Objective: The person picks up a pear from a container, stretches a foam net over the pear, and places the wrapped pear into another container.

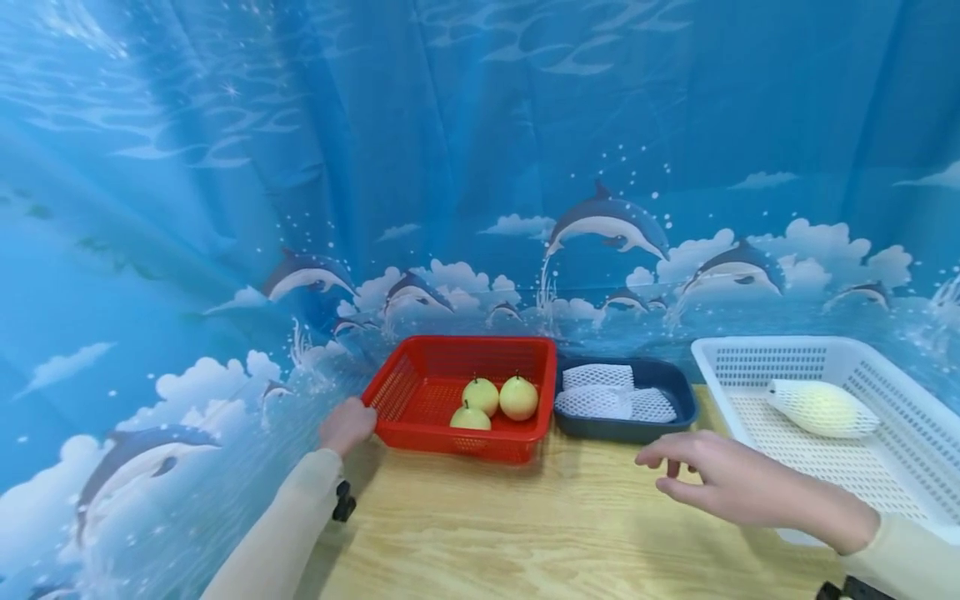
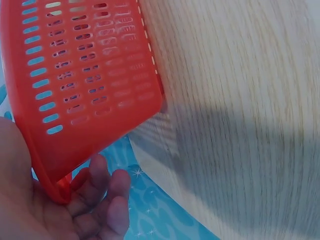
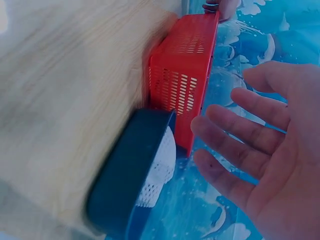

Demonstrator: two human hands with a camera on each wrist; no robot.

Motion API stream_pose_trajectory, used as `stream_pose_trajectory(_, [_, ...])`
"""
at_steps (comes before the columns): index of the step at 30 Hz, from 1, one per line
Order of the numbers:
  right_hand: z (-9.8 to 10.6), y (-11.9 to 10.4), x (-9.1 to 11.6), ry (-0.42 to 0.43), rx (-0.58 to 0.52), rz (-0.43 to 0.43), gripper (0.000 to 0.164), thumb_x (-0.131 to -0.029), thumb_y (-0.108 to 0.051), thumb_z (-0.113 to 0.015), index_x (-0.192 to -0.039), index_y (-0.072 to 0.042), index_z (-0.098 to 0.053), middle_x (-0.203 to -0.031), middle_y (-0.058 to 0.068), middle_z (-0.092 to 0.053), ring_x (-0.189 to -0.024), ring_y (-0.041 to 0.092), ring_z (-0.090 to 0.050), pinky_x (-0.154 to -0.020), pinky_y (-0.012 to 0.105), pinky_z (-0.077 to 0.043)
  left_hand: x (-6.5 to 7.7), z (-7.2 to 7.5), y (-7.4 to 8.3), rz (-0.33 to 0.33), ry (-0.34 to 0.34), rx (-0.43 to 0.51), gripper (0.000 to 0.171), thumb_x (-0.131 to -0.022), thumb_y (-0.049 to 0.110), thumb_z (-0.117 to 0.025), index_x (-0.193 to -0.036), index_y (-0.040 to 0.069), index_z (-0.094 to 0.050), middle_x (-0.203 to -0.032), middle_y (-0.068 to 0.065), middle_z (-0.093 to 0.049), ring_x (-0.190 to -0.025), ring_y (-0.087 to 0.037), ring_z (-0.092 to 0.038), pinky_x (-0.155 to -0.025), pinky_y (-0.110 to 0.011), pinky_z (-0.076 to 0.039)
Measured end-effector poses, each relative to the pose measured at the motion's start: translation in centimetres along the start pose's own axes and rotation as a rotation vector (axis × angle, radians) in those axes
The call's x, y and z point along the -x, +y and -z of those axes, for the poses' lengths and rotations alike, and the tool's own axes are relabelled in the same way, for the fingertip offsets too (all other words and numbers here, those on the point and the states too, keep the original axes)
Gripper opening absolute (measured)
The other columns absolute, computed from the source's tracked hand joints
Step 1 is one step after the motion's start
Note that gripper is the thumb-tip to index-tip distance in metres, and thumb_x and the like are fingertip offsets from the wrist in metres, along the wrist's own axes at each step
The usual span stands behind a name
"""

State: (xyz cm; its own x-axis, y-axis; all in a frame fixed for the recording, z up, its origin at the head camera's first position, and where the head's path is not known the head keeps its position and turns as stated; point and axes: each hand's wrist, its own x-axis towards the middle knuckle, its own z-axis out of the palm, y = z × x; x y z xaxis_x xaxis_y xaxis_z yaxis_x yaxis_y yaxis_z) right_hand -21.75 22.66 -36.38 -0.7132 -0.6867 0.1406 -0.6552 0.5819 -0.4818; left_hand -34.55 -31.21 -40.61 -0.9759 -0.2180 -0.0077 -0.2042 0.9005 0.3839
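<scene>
My left hand (image 1: 348,427) grips the left corner of a red plastic basket (image 1: 420,438); in the left wrist view its fingers (image 2: 95,187) curl under the rim. Inside the basket sit three yellow-green pears (image 1: 518,398), towards its right side. My right hand (image 1: 720,479) is in the air with fingers loosely bent and holds nothing. It is in front of a dark blue tray (image 1: 622,428) holding white foam net sleeves (image 1: 596,402). To the right, a white basket (image 1: 765,360) contains a pear in a foam net (image 1: 825,408), lying on its side.
All the containers stand along the back of a light wooden table (image 1: 480,517). A blue curtain with dolphins (image 1: 480,167) hangs right behind them and along the left side. The tray is close between the red basket and the white one.
</scene>
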Motion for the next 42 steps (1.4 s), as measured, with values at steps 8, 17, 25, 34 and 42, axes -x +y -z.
stream_pose_trajectory(8, [1.4,-1.0,-4.7,-0.030,0.093,0.041,0.029,-0.099,-0.029,-0.064,-0.126,-0.021,-0.067,-0.116,-0.008,-0.070,-0.098,0.005,-0.065,-0.077,0.028,-0.056,0.2,0.2,-0.3,-0.006,-0.003,-0.032,0.035,-0.098,0.028,-0.040,-0.069,0.015,-0.053,-0.069,-0.007,-0.054,-0.066,-0.024,-0.055,-0.055,-0.039,-0.043])
stream_pose_trajectory(17, [2.5,-1.9,-10.7,-0.070,0.175,0.038,0.028,-0.099,-0.026,-0.062,-0.127,-0.023,-0.068,-0.120,-0.006,-0.071,-0.092,0.002,-0.065,-0.083,0.032,-0.057,-0.1,0.4,0.0,0.018,-0.009,-0.061,0.033,-0.097,0.025,-0.039,-0.069,0.014,-0.055,-0.069,-0.007,-0.056,-0.065,-0.025,-0.057,-0.056,-0.040,-0.045])
stream_pose_trajectory(25, [2.1,-2.2,-15.6,-0.141,0.159,0.012,0.031,-0.098,-0.023,-0.063,-0.129,-0.019,-0.067,-0.124,-0.001,-0.068,-0.095,0.008,-0.063,-0.085,0.032,-0.056,-0.1,0.6,0.2,0.020,-0.015,-0.081,0.031,-0.097,0.023,-0.038,-0.076,0.011,-0.057,-0.080,-0.013,-0.061,-0.074,-0.028,-0.059,-0.064,-0.047,-0.049])
stream_pose_trajectory(34, [1.2,-1.4,-20.3,-0.179,0.170,-0.008,0.035,-0.097,-0.021,-0.064,-0.131,-0.014,-0.065,-0.112,-0.002,-0.067,-0.096,0.016,-0.061,-0.081,0.032,-0.054,0.3,0.4,0.7,-0.009,-0.017,-0.067,0.033,-0.096,0.023,-0.038,-0.069,0.014,-0.054,-0.067,-0.007,-0.055,-0.065,-0.025,-0.057,-0.062,-0.044,-0.047])
stream_pose_trajectory(42, [1.3,-1.2,-23.8,-0.187,0.167,-0.039,0.034,-0.097,-0.019,-0.064,-0.130,-0.010,-0.064,-0.107,0.003,-0.068,-0.091,0.015,-0.061,-0.081,0.034,-0.055,0.5,0.2,0.8,-0.007,-0.002,-0.053,0.034,-0.096,0.023,-0.038,-0.067,0.015,-0.053,-0.067,-0.007,-0.053,-0.064,-0.024,-0.055,-0.059,-0.042,-0.046])
